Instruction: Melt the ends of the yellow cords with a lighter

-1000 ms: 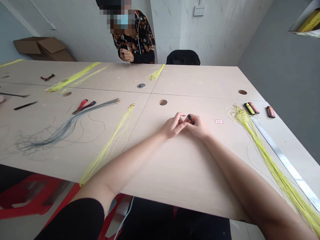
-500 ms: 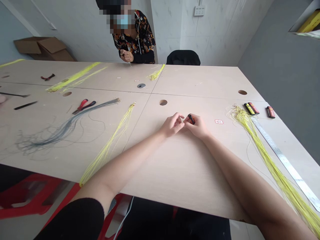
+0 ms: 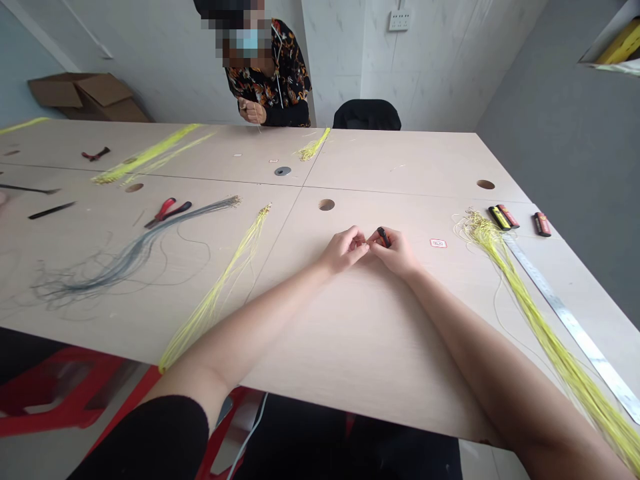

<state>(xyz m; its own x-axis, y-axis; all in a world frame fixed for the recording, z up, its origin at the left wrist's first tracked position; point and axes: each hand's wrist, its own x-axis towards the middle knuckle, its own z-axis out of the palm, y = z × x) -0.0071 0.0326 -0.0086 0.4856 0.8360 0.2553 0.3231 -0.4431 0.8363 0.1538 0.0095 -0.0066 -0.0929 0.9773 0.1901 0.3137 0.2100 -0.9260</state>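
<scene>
Over the middle of the pale table [image 3: 320, 333], my left hand [image 3: 346, 249] is closed in a pinch, its fingertips meeting those of my right hand. Whatever it pinches is too small to make out. My right hand [image 3: 397, 255] is closed around a small black and orange lighter-like tool [image 3: 384, 237]. A small red-edged label [image 3: 439, 243] lies to the right of my hands. Farther right is a long yellow wire bundle [image 3: 520, 297] beside a metal ruler [image 3: 565, 317]. Another yellow bundle [image 3: 227, 277] lies left of my left hand.
Grey wires [image 3: 130, 260] and red-black pliers [image 3: 167, 212] lie at the left. Several lighter-like objects [image 3: 542, 225] are at the right. A person [image 3: 285, 73] stands across the table, hands near its far edge. A black chair [image 3: 367, 115] is behind it.
The black and orange tool has tilted slightly in my right hand, showing more orange. My hands stay together in nearly the same place. The other person's hands have shifted slightly.
</scene>
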